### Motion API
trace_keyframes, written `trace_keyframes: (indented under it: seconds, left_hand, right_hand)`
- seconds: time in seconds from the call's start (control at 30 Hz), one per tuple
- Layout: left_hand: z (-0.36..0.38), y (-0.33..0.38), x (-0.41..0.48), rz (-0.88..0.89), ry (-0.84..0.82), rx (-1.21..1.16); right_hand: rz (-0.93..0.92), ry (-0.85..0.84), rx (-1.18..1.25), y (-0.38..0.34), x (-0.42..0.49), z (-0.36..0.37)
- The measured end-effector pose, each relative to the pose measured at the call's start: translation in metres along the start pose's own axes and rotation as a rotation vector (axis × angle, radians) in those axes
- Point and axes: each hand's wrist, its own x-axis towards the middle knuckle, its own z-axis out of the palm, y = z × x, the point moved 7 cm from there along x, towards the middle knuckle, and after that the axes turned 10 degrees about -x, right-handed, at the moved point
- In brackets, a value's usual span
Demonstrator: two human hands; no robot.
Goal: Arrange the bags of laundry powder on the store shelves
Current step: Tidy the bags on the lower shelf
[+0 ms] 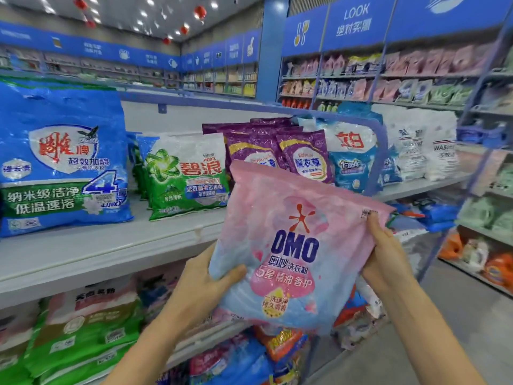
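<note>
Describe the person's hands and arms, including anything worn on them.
The left hand and the right hand are bare: no gloves, and no ring, watch or bracelet shows. The left forearm and the right forearm are also uncovered, with no sleeve in view down to the bottom edge of the picture.

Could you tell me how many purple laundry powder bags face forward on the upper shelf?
2: the left purple plastic bag beside the green-and-white bag, the right purple bag next to it; more hide behind.
</note>
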Motion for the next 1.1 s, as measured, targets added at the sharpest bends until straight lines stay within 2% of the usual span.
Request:
trace_keyframes:
  seconds: [0.23,0.47,0.6,0.8,0.87,0.97,1.1]
  left_hand:
    - [0.033,0.004,0.023,0.038,0.088,0.192]
    - [0.042,0.014,-0.003,-0.053,0.150,0.021]
    - [0.034,0.016,-0.024,-0.086,0.188,0.002]
    - [-0.014,0.029,-0.062,-0.036,0.502,-0.073]
    - [-0.035,0.037,-0.080,-0.017,0.587,-0.111]
    - [-0.068,0.055,-0.116,0.026,0.676,-0.156]
    - [-0.124,0.082,-0.184,0.064,0.823,-0.183]
  right_hand:
    - [-0.024,-0.062,-0.101,-0.029,0.047,-0.026]
    - [-0.170,-0.140,-0.388,-0.043,0.074,-0.010]
    - [-0.200,-0.250,-0.395,-0.037,0.077,0.019]
    - [-0.126,-0.402,-0.344,-0.029,0.066,0.083]
    - [-0.057,-0.559,-0.203,-0.029,0.050,0.113]
    - [0.186,-0.879,0.025,-0.002,-0.002,0.160]
    - [0.460,-1.034,-0.058,0.085,-0.085,0.205]
